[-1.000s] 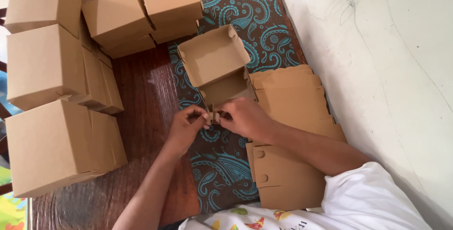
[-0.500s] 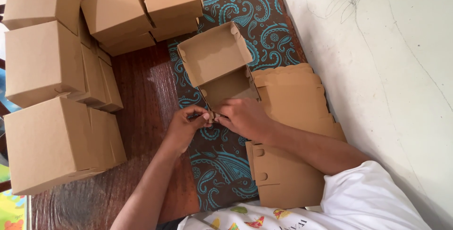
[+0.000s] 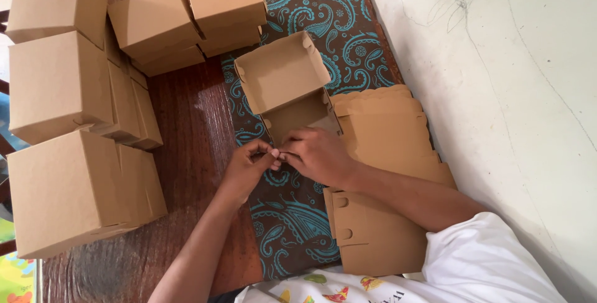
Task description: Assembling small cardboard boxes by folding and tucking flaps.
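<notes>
I am partway through folding a brown cardboard box (image 3: 283,79): its tray stands open on the paisley cloth (image 3: 329,10), tilted up and away from me, and its lower flap (image 3: 298,116) reaches down toward my hands. My left hand (image 3: 249,166) and my right hand (image 3: 317,153) meet at that flap's near edge, fingertips pinched together on what looks like a small tab; both grips are nearly closed, though I cannot see the tab itself between the fingers. By my reading, this is the tucking step, with the box shaped but its front not locked. The next move calls for a small, firm push with both thumbs, keeping the flap square so the card does not crease. Flat blanks (image 3: 385,129) lie under my right forearm, and finished boxes (image 3: 59,85) are stacked on the wooden surface (image 3: 193,129) to my left.
</notes>
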